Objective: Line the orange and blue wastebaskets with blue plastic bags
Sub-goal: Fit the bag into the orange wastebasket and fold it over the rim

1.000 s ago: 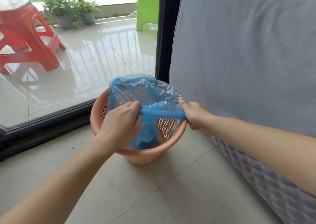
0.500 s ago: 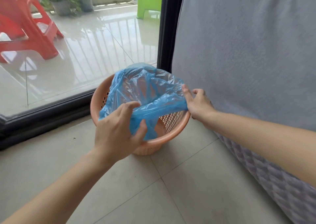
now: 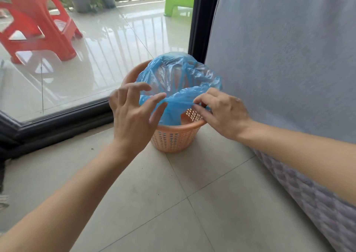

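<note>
Nearest the camera, the left hand (image 3: 133,115) is seen with its grip spread apart, fingertips only brushing the blue plastic bag (image 3: 179,86), while the right hand (image 3: 221,113) has its grip pinched together on the bag's near edge above the orange wastebasket (image 3: 173,138) standing on the floor. That near edge is not yet hooked over the rim, so the film could be stretched, torn, or let slip back inside if it is pulled one-handed. Farther back, the far side looks loosely draped and could be dragged off, and the light basket could be tipped.
</note>
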A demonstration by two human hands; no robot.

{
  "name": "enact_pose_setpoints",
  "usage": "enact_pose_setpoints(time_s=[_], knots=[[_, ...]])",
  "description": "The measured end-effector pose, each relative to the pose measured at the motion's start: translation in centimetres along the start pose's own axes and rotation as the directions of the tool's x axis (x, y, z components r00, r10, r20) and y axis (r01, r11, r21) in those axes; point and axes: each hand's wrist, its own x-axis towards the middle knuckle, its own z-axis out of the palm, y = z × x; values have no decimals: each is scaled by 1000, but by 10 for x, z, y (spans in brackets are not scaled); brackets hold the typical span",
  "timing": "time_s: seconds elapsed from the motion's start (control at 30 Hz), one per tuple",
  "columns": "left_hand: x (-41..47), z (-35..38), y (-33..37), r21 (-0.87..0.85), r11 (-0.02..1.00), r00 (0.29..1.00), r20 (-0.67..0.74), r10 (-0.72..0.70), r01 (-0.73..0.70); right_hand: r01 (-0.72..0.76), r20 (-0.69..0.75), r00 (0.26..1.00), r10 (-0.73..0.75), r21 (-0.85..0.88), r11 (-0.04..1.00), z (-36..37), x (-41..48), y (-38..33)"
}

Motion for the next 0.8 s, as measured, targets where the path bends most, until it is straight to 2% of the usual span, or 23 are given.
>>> enact_pose_setpoints(time_s=[0.07,0.1,0.13,0.17,0.2,0.23,0.27,0.3,0.37,0.43,0.5,0.53,0.57,0.6,0.63,0.67,0.7,0.73,0.8], knots=[[-8,-12,20,-153,984,995,-13,-98,95,-33,-28,999,34,55,998,2,-7,-2],[-12,-19,33,-320,925,979,51,-199,204,-50,-54,997,55,100,994,3,-11,-4],[-15,-26,46,-490,788,927,185,-325,374,-65,-77,994,77,148,987,3,-15,-6],[-16,-31,58,-593,558,812,373,-448,580,-78,-95,991,97,187,979,4,-19,-7],[-16,-34,67,-606,262,640,570,-514,751,-84,-111,988,109,207,975,4,-23,-9],[-15,-35,74,-549,-19,465,726,-506,836,-86,-121,986,113,210,974,3,-27,-10],[-13,-34,76,-484,-213,349,815,-463,849,-86,-123,986,113,207,975,4,-30,-10],[-10,-33,75,-454,-320,301,852,-428,831,-81,-117,987,107,209,975,4,-34,-9],[-2,-31,75,-461,-415,302,868,-395,785,-45,-105,992,71,228,973,2,-41,-8],[4,-32,79,-473,-440,310,866,-393,763,-38,-82,995,60,249,968,0,-47,-6],[6,-33,86,-490,-460,305,855,-420,740,-182,-52,976,213,349,919,-1,-51,-8],[6,-34,89,-498,-474,295,849,-439,727,-312,-42,929,367,444,840,-1,-50,-10],[5,-34,91,-504,-490,283,843,-457,711,-451,-15,840,543,536,714,1,-48,-12],[3,-34,93,-509,-509,270,840,-471,694,-572,42,720,693,600,559,1,-45,-15],[1,-35,94,-511,-525,261,839,-478,681,-663,131,601,789,633,400,1,-40,-17],[-2,-36,95,-513,-532,257,838,-482,674,-712,239,514,824,654,255,1,-37,-19],[-4,-36,96,-513,-533,253,836,-486,672,-725,329,476,815,672,152,1,-35,-19],[-7,-37,97,-513,-534,246,835,-492,672,-720,387,475,791,687,96,1,-34,-20],[-12,-37,96,-510,-540,223,831,-509,670,-703,432,496,753,709,55,3,-33,-19]])
